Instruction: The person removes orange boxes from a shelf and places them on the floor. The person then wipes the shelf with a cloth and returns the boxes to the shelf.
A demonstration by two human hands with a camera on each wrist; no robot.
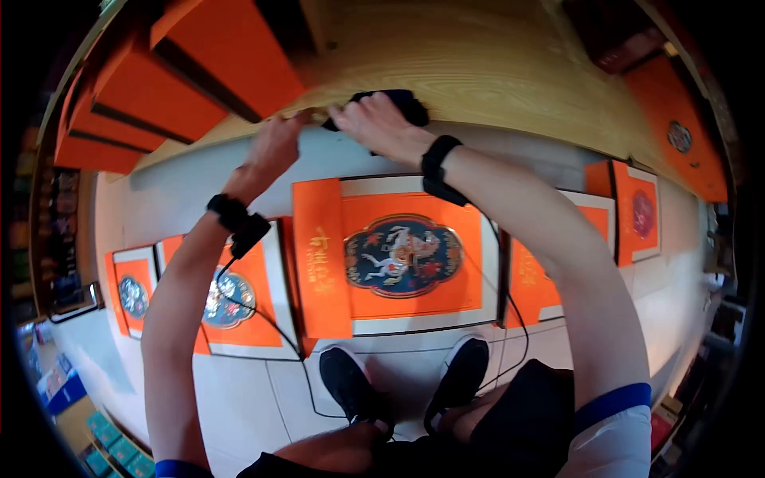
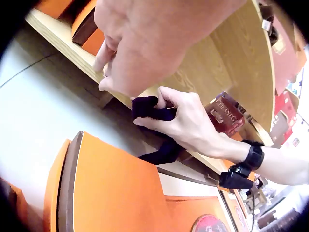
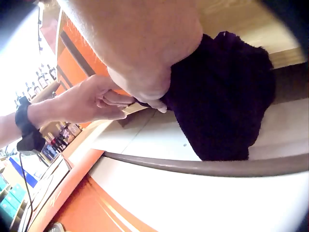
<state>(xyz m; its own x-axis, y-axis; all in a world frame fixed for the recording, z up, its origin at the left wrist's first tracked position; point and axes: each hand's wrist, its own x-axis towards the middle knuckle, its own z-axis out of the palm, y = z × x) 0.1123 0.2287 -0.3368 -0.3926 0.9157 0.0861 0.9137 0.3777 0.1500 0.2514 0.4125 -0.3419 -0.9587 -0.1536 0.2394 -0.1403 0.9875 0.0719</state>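
Note:
A dark purple-black cloth [image 3: 222, 96] hangs at the front edge of a light wooden shelf [image 1: 478, 95]. My right hand [image 1: 378, 123] grips its bunched end between thumb and curled fingers, also seen in the left wrist view, where the right hand [image 2: 190, 121] holds the cloth [image 2: 152, 108]. My left hand [image 1: 275, 151] is beside it at the shelf edge, with bent fingers close to the cloth's narrow end in the right wrist view. Whether the left hand [image 3: 89, 99] pinches that end cannot be told.
Several orange boxes [image 1: 227, 60] stand on the shelf at the left; a dark red box [image 2: 224, 116] is to the right. Below, large orange gift boxes [image 1: 323, 271] with white borders stand in a row on the tiled floor [image 1: 239, 390], in front of the person's shoes [image 1: 347, 382].

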